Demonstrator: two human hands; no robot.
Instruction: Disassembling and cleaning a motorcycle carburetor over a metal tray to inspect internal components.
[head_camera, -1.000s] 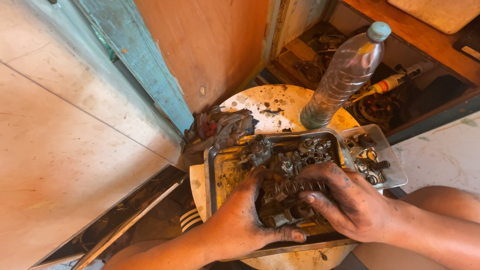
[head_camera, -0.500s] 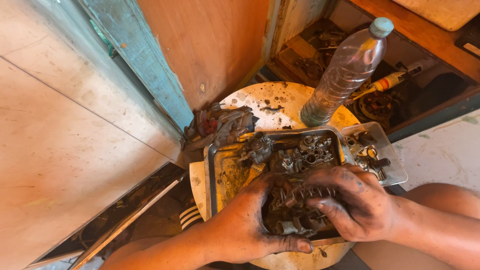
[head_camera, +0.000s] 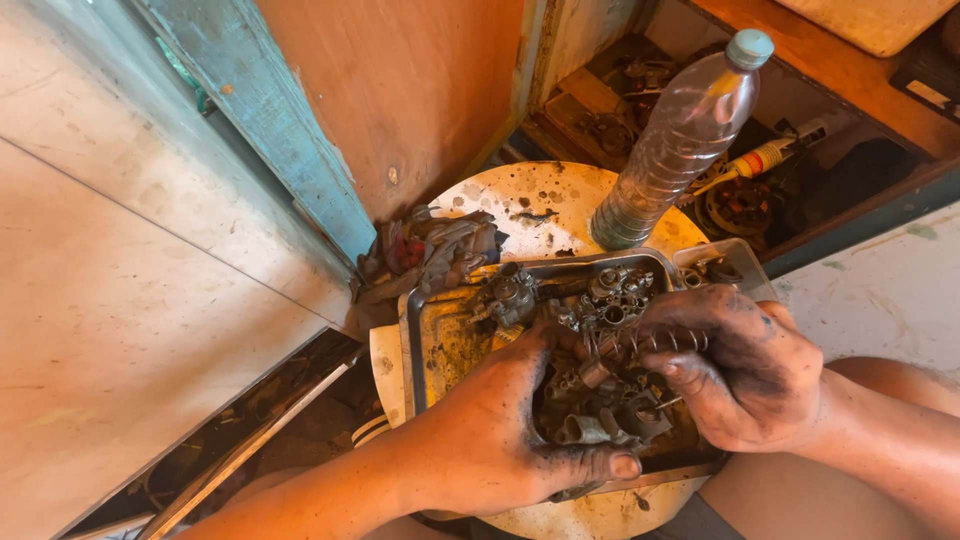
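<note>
Glowing warm and bright overall, daylight seemingly coming in from about two o'clock. Glinting softly on the clear plastic bottle and along the rim of the metal tray. Washing out the pale floor at nine o'clock, nearly flat and shadowless. Sinking into deep shadow in the open shelf at one o'clock. Staying sharp around the greasy left hand and right hand, stretching and bending lines towards the corners

Greasy metal parts in tray
</note>
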